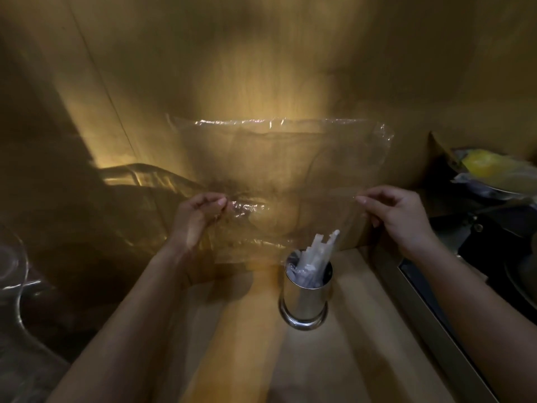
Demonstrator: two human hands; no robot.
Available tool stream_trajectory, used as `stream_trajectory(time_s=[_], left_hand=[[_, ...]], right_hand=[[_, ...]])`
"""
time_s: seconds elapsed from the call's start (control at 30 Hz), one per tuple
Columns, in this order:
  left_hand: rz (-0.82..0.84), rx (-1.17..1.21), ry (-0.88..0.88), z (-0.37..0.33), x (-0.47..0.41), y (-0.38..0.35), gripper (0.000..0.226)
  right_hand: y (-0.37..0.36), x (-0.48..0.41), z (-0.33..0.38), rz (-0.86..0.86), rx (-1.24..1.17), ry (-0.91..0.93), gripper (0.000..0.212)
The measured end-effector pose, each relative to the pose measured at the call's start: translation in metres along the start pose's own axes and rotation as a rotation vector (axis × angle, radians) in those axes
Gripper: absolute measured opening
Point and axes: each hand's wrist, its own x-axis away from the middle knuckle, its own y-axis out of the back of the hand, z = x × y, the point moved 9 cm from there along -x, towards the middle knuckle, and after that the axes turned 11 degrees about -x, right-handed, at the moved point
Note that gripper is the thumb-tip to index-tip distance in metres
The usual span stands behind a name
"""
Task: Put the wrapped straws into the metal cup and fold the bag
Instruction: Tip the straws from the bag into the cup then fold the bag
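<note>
A clear plastic bag point(279, 164) is stretched out flat in the air in front of the wooden wall. My left hand point(197, 219) pinches its lower left part and my right hand point(398, 216) pinches its right side. Below the bag a shiny metal cup point(305, 298) stands upright on the wooden counter. White wrapped straws point(319, 251) stick up out of the cup, leaning right. The bag looks empty.
More crinkled clear plastic point(139, 181) lies at the left. A glass vessel point(14, 271) sits at the far left edge. At the right are a metal rail point(421, 309), dark equipment and a tray with a yellow item point(482, 164).
</note>
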Motion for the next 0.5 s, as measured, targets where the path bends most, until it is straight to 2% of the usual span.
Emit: stream_trajectory(time_s=[0.2,0.3,0.4,0.47,0.5], left_hand=[[-0.066,-0.075,-0.004,0.001,0.002,0.011,0.018],[0.021,-0.071,-0.02,-0.006,0.006,0.0,0.02],[0.063,-0.135,-0.059,-0.017,0.012,-0.007,0.027],[0.052,-0.167,-0.105,-0.025,0.014,-0.005,0.029],[0.052,-0.175,-0.125,-0.027,0.014,-0.005,0.04]], right_hand=[[-0.007,-0.001,-0.009,0.028,-0.027,-0.039,0.007],[-0.01,-0.002,-0.006,0.05,-0.051,-0.01,0.015],[-0.016,-0.005,-0.017,0.069,-0.027,-0.045,0.033],[-0.01,-0.008,-0.028,0.004,-0.044,-0.091,0.059],[-0.007,-0.01,-0.032,-0.024,-0.075,-0.11,0.073]])
